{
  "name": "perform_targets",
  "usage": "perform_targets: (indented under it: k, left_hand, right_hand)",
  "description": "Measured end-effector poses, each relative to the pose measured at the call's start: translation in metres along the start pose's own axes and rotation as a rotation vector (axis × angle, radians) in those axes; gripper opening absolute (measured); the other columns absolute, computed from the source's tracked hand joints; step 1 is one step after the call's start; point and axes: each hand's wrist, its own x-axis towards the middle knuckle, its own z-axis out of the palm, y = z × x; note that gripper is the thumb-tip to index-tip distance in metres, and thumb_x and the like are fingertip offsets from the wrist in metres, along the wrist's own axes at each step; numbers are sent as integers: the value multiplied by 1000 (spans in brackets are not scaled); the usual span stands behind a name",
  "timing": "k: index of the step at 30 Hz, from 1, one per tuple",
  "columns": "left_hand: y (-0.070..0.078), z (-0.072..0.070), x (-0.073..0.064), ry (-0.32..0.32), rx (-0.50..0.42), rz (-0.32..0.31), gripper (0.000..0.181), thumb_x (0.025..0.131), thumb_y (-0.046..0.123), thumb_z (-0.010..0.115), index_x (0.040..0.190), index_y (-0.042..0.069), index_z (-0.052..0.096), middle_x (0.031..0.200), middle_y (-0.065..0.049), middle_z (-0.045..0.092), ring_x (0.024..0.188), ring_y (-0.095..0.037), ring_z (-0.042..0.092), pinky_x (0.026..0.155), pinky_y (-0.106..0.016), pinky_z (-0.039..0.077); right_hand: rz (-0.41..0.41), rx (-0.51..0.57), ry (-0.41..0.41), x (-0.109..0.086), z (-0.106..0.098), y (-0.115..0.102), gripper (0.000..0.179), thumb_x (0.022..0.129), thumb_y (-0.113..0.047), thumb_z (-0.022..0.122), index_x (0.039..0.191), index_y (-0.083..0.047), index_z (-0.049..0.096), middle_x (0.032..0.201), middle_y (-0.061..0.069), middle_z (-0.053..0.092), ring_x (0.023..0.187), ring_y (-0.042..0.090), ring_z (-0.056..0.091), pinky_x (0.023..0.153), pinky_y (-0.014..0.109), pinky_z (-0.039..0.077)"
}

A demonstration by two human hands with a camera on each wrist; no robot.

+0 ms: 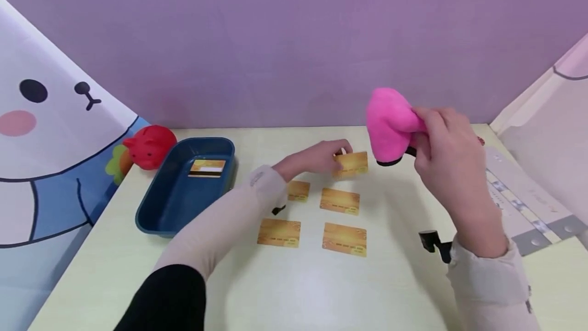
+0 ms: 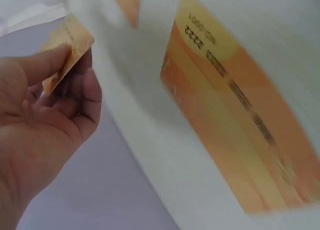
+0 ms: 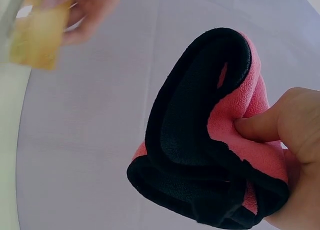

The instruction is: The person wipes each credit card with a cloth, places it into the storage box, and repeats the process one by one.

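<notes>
My left hand [image 1: 321, 157] pinches a gold bank card [image 1: 351, 164] between thumb and fingers, above the far part of the table. The left wrist view shows the thumb [image 2: 47, 63] lying on the card's face. In my right hand [image 1: 455, 162] is a folded pink fleece item [image 1: 390, 124], held up to the right of that card. Its black lining and edging [image 3: 200, 115] face the right wrist camera, with the thumb pressed into the pink cloth. Several more gold bank cards [image 1: 340, 201] lie face up on the table below my left hand.
A dark blue tray [image 1: 149, 208] stands at the left with a bank card [image 1: 206, 168] inside, stripe side up. Behind it sits a red piggy bank [image 1: 151, 147]. A flat grey-and-white box [image 1: 528, 198] lies at the right. The purple backdrop [image 1: 285, 50] rises behind the table.
</notes>
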Motion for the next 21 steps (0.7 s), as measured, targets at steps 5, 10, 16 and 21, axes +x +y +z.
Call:
perform_targets:
  k: [5,10,16,21]
  left_hand:
    - [4,-24,-43,231,-204,72,42,98,12,64,139,19,55,93,-6,63,84,-31,61,70,-31,47]
    - [19,-35,-70,495,-353,135,42,95,16,69,136,18,59,73,-3,53,65,-21,43,61,-28,37]
    - [47,-21,-78,707,-546,208,32,97,12,66,129,11,62,75,-5,63,60,-17,37,59,-27,33]
    - [68,5,-80,696,-630,190,36,100,5,59,135,10,57,90,-13,71,64,-11,48,61,-22,40]
  right_hand:
    - [34,20,46,1,-6,2,31,92,2,55,121,2,65,107,26,62,100,46,54,83,59,44]
    - [60,43,111,-1,-11,1,31,92,1,55,122,2,65,110,27,63,105,46,54,85,60,42]
    - [27,90,248,-6,-10,-13,29,95,-2,58,122,-1,66,110,27,64,107,44,57,80,58,46]
    - [-110,149,344,-11,8,-28,33,89,3,66,122,-2,66,104,27,66,97,43,60,81,51,52]
